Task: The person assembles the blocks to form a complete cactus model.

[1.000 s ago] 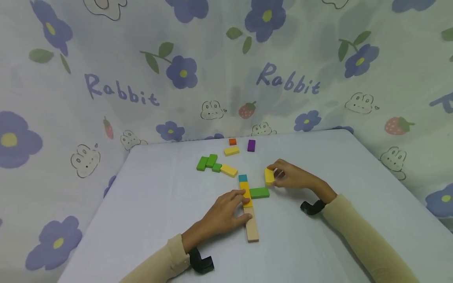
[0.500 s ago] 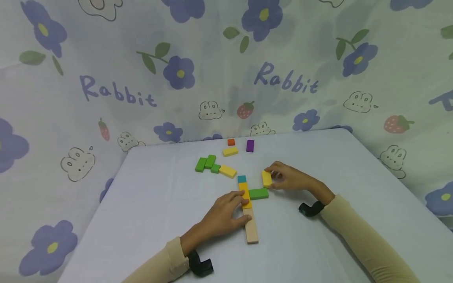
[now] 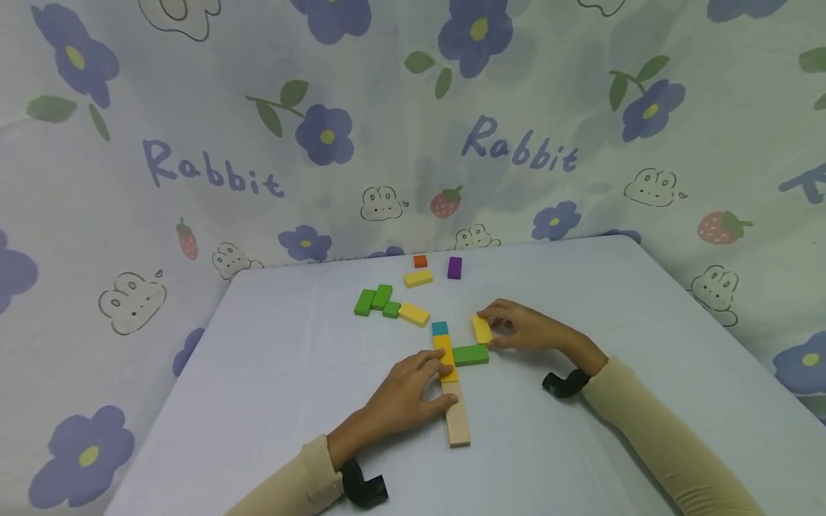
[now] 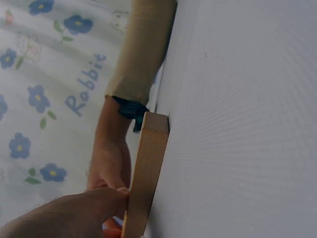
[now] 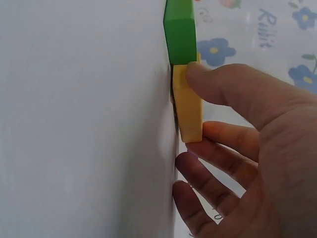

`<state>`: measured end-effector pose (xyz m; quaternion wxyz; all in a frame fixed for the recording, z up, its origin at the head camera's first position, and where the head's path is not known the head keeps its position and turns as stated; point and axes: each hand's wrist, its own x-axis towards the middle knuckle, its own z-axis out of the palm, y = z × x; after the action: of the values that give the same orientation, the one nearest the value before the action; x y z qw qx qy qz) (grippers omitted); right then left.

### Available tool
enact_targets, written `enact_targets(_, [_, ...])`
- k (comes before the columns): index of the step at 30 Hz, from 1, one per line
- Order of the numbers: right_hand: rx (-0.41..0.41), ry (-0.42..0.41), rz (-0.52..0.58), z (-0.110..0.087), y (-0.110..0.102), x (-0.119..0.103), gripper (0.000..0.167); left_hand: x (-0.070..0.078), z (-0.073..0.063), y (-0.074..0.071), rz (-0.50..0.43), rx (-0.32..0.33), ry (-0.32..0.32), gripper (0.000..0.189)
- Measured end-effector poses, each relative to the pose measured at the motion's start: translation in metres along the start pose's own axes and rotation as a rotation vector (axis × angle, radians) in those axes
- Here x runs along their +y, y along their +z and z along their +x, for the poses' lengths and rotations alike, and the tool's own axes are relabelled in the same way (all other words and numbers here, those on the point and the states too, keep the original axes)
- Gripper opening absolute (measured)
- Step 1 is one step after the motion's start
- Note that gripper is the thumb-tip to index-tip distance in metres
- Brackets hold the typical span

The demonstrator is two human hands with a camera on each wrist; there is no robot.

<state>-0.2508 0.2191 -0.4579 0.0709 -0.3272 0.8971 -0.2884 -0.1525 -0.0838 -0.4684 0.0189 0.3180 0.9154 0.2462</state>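
The right hand (image 3: 532, 330) pinches a yellow block (image 3: 482, 330) at two o'clock from the orange block (image 3: 443, 342), where the left hand (image 3: 403, 390) rests loose fingers.

Two hands (image 3: 401, 393), at least twelve blocks (image 3: 471, 355)

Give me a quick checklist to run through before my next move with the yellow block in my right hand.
1. Yellow block secured: ok, the right hand pinches it.
2. Row steadied: ok, the left hand touches the orange block and the wooden block.
3. Row straight: ok, the blue block, orange block and wooden block lie end to end.
4. Green block against the orange block: ok, no gap shows in the head view.
5. Yellow block touching the green block: cannot tell, they look very close.
6. Right hand free for another piece: not ok, it has the yellow block.
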Motion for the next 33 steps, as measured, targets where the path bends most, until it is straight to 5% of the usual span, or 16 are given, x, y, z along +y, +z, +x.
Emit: enact_targets(33, [-0.011, 0.053, -0.024, 0.0019, -0.0004, -0.0055, 0.059, -0.0003, 0.0011, -0.0017, 0.005, -0.021, -0.017, 0.047])
